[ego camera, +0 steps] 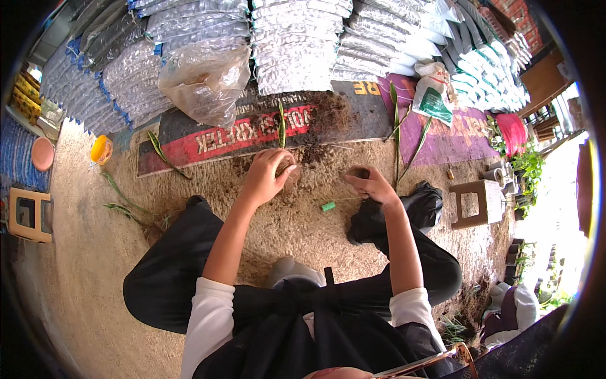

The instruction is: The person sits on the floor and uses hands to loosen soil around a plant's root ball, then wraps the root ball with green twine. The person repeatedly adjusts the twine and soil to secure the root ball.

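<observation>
My left hand [269, 176] grips a brown root ball [289, 176], its fingers over the top. A single upright snake plant leaf [282, 127] with pale edges rises beyond that hand, apparently from the ball. To the right, my right hand [374, 184] has its fingers curled, pinching a thin thread. A green thread spool [328, 206] lies on the ground between the hands, and a fine strand [349, 199] runs from it towards my right hand. Beneath my right forearm sits a crumpled black plastic bag [396, 211]. Loose brown fibre [334, 113] is heaped ahead.
Snake plant leaves lie left [163, 154] and right [396, 132] on printed banner sheets [189, 142]. Stacked filled plastic sacks [298, 47] line the far side. A clear bag [206, 80], a yellow bowl [101, 149], a brown stool [478, 203] and potted plants [525, 166] stand around.
</observation>
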Action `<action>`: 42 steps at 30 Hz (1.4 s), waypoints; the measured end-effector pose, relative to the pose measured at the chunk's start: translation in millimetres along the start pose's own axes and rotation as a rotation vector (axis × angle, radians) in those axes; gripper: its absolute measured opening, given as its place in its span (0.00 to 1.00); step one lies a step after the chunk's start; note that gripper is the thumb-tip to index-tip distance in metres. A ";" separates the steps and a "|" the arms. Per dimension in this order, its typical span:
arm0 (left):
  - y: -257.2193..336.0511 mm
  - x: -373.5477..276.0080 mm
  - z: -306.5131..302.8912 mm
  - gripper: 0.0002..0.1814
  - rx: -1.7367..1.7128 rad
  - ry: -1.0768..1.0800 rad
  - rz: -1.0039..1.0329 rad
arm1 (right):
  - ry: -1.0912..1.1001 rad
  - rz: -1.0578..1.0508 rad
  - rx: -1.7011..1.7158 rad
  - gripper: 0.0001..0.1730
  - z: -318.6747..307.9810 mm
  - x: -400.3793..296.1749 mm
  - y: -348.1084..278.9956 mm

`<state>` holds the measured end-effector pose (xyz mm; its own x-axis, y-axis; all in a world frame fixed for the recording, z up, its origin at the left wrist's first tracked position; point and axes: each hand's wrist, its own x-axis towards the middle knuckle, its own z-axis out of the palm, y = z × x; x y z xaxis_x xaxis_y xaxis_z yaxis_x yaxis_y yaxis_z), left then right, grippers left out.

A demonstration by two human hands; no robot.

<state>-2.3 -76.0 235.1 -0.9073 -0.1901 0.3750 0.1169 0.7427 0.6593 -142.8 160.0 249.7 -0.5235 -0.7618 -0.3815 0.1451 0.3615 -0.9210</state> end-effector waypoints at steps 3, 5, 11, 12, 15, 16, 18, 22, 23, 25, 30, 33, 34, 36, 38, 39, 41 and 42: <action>0.2 1.1 -2.6 0.07 0.086 0.009 0.029 | 0.031 -0.066 -0.065 0.10 -2.8 -10.2 1.7; -2.9 0.6 -3.3 0.07 0.128 0.016 0.052 | 0.057 -0.095 -0.054 0.09 -2.5 -18.8 -1.7; -22.2 -7.7 -1.1 0.05 0.264 -0.014 -0.020 | 0.123 -0.038 0.177 0.10 -18.1 -46.6 -15.4; -22.0 -8.5 -1.4 0.05 0.241 -0.006 -0.037 | 0.113 -0.052 0.194 0.09 -23.0 -49.0 -13.0; -25.4 -10.5 -1.8 0.04 0.190 0.014 -0.078 | 0.103 -0.074 0.236 0.08 -35.6 -57.6 -12.8; -29.4 -11.6 -2.8 0.04 0.208 0.005 -0.073 | 0.154 -0.076 0.228 0.08 -37.5 -59.0 -12.4; -32.4 -13.1 -3.9 0.03 0.203 0.010 -0.081 | 0.142 -0.088 0.182 0.08 -43.4 -61.9 -13.0; -28.4 -10.2 -9.1 0.09 0.093 0.022 -0.183 | 0.139 -0.080 0.097 0.09 -45.2 -61.3 -6.3; -24.6 -9.0 -7.5 0.11 0.043 0.014 -0.122 | 0.140 -0.074 0.071 0.09 -42.9 -60.1 -5.1; -0.1 -1.6 -1.3 0.14 -0.056 -0.003 -0.003 | 0.116 -0.070 -0.125 0.10 -27.0 -52.8 -9.6; 49.4 -5.5 34.2 0.18 -0.369 -0.357 -0.008 | -0.039 -0.235 -0.161 0.12 27.3 -29.2 -11.5; 44.4 -4.9 32.0 0.13 -0.566 -0.402 -0.200 | -0.007 -0.203 -0.215 0.12 24.6 -24.4 -17.8; 40.9 -3.8 28.4 0.12 -0.527 -0.376 -0.201 | 0.005 -0.155 -0.219 0.13 21.5 -24.5 -16.7; 31.6 -2.3 17.7 0.09 -0.448 -0.323 -0.204 | 0.049 -0.133 -0.204 0.12 22.5 -31.5 -21.8; 22.7 -2.6 10.0 0.09 -0.514 -0.294 -0.241 | 0.061 -0.116 -0.173 0.12 21.1 -33.6 -22.8; 20.9 -3.0 9.2 0.09 -0.548 -0.282 -0.259 | 0.055 -0.107 -0.149 0.12 17.9 -34.2 -19.7; 25.2 -2.9 15.3 0.14 -0.514 -0.118 -0.141 | 0.037 -0.130 -0.110 0.12 18.0 -31.9 -13.9; 29.0 -3.6 26.1 0.16 -0.459 -0.034 -0.055 | 0.023 -0.162 -0.096 0.12 22.4 -28.2 -11.0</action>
<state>-6.2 -37.0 235.8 -0.9288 -0.1945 0.3153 0.2284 0.3695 0.9007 -110.8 165.4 268.8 -0.5525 -0.8022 -0.2261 -0.0224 0.2855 -0.9581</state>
